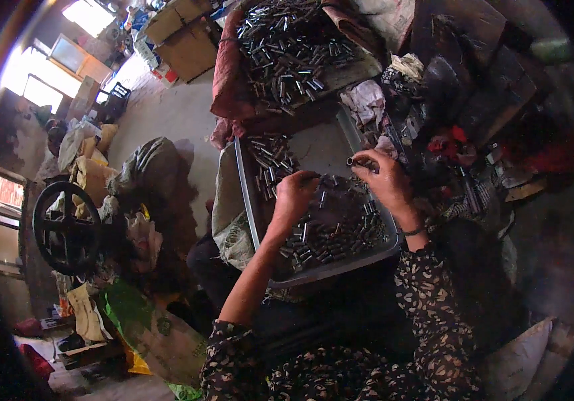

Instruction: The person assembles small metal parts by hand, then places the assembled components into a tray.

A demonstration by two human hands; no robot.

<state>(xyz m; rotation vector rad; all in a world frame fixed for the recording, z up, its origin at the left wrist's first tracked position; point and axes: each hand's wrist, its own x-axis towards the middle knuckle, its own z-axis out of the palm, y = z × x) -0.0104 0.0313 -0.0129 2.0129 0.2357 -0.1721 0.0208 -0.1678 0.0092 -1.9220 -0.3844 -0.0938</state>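
My right hand (pixel 386 179) pinches a short metal tube (pixel 349 161) between thumb and fingertips, its round open end showing. My left hand (pixel 296 196) is closed with its fingertips together, to the left of the right hand; what it may hold is too small and dark to make out. Both hands are over a grey plastic tub (pixel 330 273). Inside it, many short shiny metal tubes (pixel 327 250) lie in a loose pile near me, and more of them (pixel 272 160) lie along the left side. The tub's far middle shows bare bottom.
Beyond the tub, a large heap of similar metal tubes (pixel 290 50) lies on sacking with a rolled red edge (pixel 232 73). Rags (pixel 365 101) and dark clutter are on the right. To the left stand a black handwheel (pixel 66 228), full sacks (pixel 156 167) and cardboard boxes (pixel 185 50).
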